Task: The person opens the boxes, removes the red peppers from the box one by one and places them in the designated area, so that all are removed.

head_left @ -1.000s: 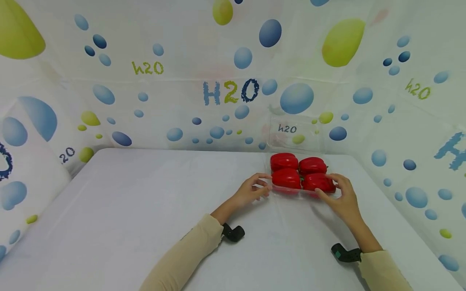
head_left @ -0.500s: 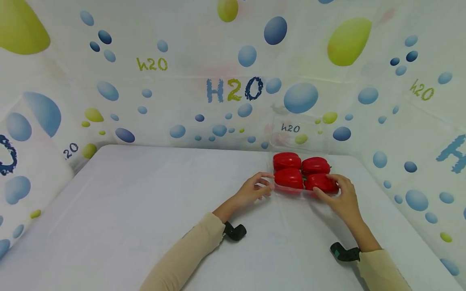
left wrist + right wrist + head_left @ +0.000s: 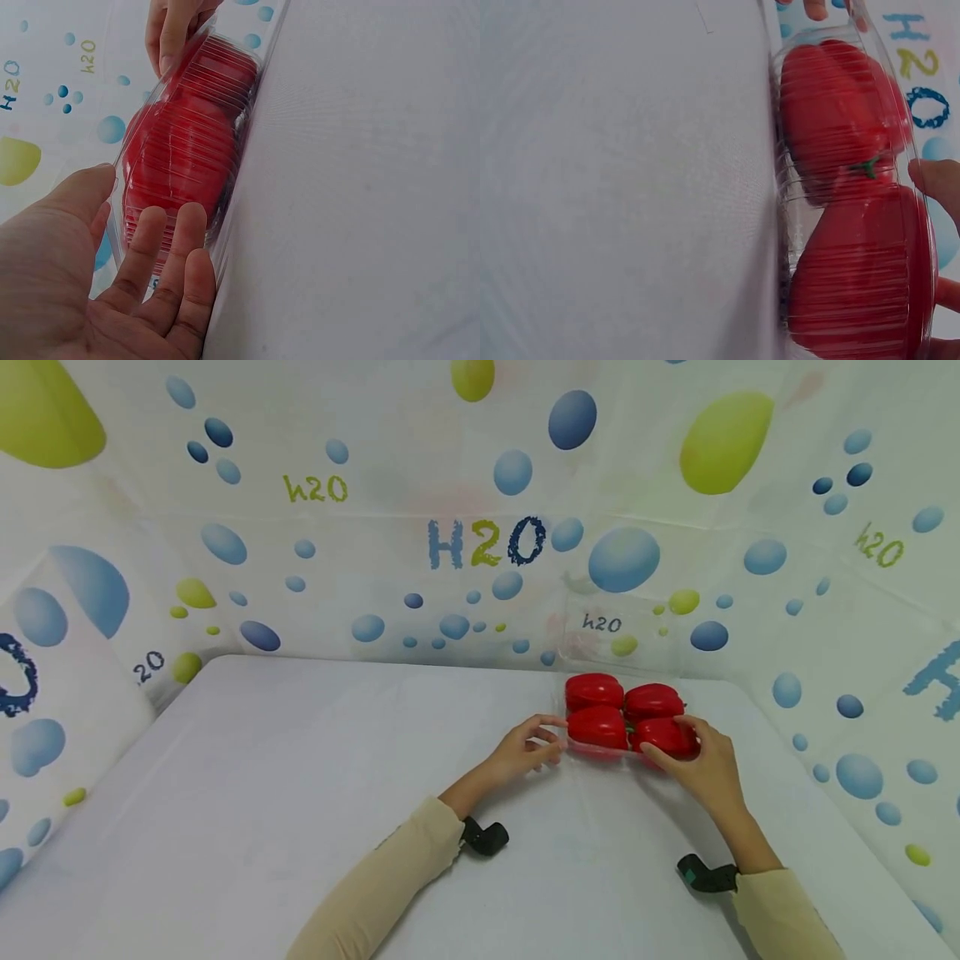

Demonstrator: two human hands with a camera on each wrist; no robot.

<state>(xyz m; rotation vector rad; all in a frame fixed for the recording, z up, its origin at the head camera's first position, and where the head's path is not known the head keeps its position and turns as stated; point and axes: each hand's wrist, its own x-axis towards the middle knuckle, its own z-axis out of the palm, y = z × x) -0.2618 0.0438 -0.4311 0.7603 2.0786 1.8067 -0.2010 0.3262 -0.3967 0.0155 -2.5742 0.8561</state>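
Observation:
Several red peppers (image 3: 596, 727) lie in two rows in a clear plastic container (image 3: 600, 750) at the table's back right. Its see-through lid (image 3: 637, 662) stands raised behind them. My left hand (image 3: 517, 756) touches the container's left side; in the left wrist view, that hand (image 3: 127, 277) has its fingers nearly straight against the ribbed wall, thumb at the rim. My right hand (image 3: 705, 768) grips the front right corner, thumb in front and fingers over the right side beside a pepper. The right wrist view shows its thumb (image 3: 939, 180) at the rim and peppers (image 3: 855, 277) through the wall.
A white table (image 3: 300, 777) extends left and in front of the container. Behind it hangs a white backdrop (image 3: 390, 460) with blue and green drops and H2O lettering. Black devices (image 3: 486, 838) sit at both wrists.
The head view has shifted slightly, so the scene sits a little farther right. Both hands keep their places at the container; the right wrist has moved slightly left.

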